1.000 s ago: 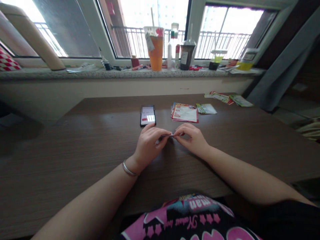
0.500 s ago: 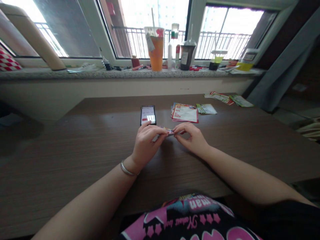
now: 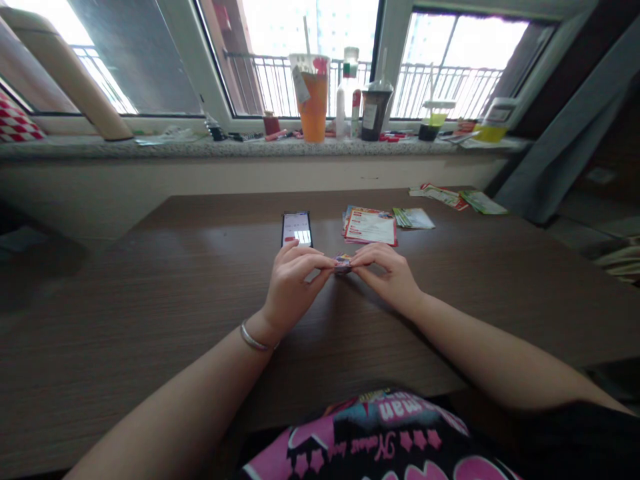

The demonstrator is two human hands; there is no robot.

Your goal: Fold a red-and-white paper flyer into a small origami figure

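A: State the position of the hands.

B: Both are over the desk (image 3: 165, 287), forearms reaching in from the near side. The left hand (image 3: 294, 277) and the right hand (image 3: 387, 275) face each other, fingertips near but apart.

A: Condition of the fingers?

B: Pinched narrow on both sides. They hold one small piece (image 3: 343, 264) between them, the left at one end, the right at the other.

A: Describe the piece.

B: Colour-printed, in the gap between the two hands (too small in view to say what it is). Whether its underside touches the desk, I cannot tell.

A: Nearby items?

B: A phone (image 3: 297, 228), screen lit, lies just beyond the left hand; a raised finger overlaps its near edge in view, contact not determinable. Beyond the right hand lies a stack of cards (image 3: 371, 227), the top one white with a red border. Just right of that is a smaller green-edged stack (image 3: 414, 218). Loose cards (image 3: 443, 195) lie farther right, near the desk's far edge.

A: Anything else on record?

B: A bracelet (image 3: 253, 338) on the left wrist. On the sill (image 3: 240, 148), an orange drink (image 3: 313, 107) and a dark drink (image 3: 375, 115) stand upright.
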